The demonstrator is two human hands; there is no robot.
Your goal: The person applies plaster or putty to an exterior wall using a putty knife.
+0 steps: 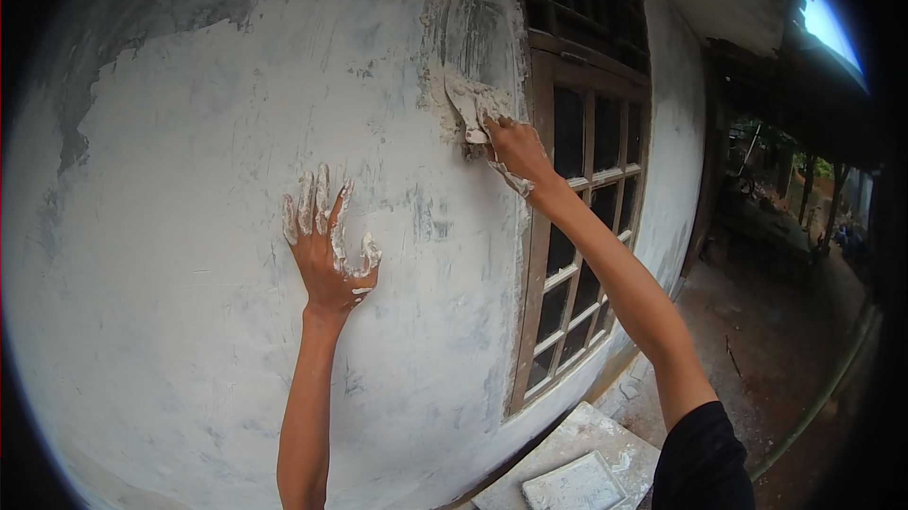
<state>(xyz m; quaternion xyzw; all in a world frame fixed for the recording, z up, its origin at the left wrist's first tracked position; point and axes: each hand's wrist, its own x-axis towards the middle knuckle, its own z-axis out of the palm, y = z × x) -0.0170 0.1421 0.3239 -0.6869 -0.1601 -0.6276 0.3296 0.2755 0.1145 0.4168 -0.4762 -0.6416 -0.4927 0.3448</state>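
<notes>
Pale wall [189, 226] rises beside a tray [572, 487], left hand [331, 267] splayed, right hand [519, 152] gripping a scraper [467, 105]

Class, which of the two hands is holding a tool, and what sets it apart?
The right hand, higher and beside the window, grips a paste-caked scraper. The left hand, lower, is spread empty before the wall.

Brown-framed window [605, 193], brownish floor [757, 344], bright daylight [829, 27] upper right

Soft, even daylight lies on the wall [208, 321]; the sky [829, 26] glares blue-white at upper right, while the ground [757, 349] is murky. Fisheye distortion bows the window [588, 179]; corners blacken.
</notes>
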